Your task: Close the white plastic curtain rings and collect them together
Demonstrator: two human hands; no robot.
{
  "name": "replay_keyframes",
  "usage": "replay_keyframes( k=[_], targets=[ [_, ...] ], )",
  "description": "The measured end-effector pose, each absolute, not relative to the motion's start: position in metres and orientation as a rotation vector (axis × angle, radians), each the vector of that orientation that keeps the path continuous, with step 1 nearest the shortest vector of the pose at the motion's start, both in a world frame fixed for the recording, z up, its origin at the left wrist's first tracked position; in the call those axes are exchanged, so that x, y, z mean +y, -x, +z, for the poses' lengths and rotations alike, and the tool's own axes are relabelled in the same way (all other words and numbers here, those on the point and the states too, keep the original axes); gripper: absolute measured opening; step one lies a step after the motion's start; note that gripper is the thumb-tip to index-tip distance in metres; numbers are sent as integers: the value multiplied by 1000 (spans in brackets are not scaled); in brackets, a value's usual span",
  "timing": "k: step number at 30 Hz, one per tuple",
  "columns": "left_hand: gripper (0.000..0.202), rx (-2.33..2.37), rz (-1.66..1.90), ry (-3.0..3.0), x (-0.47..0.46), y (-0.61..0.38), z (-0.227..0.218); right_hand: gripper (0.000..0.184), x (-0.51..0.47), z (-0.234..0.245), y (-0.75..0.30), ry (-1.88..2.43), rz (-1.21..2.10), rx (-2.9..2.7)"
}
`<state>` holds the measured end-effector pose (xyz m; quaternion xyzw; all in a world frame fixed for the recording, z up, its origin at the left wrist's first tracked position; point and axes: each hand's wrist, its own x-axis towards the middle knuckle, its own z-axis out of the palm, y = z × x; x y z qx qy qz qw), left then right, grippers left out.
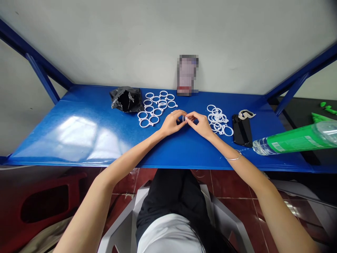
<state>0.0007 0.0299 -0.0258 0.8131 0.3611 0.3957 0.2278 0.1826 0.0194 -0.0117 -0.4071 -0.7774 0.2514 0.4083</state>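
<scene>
My left hand [172, 123] and my right hand [200, 124] meet above the middle of the blue table, both closed at the fingertips. Between them is a white plastic ring [183, 118], mostly covered by the fingers. It looks like the curtain rings nearby, each a hoop with a small eyelet. To the left of my left hand lies a spread group of white curtain rings [147, 110]. Beside my right hand, a second heap of white curtain rings [217, 118] overlaps more closely.
A crumpled black plastic bag [126, 99] gapes at the back left. Against the wall leans a blurred-out upright object [187, 75]. At the right are a black phone [242, 131], a crumpled whitish item [246, 114] and a green-labelled bottle [295, 138]. Blue frame bars [43, 79] flank the table [86, 140].
</scene>
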Motion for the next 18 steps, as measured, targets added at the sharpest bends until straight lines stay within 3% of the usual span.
replay_keyframes(
  k=[18],
  targets=[
    [25,940,1159,-2266,30,0,-26,15,19,-11,-182,1000,648,-1964]
  ],
)
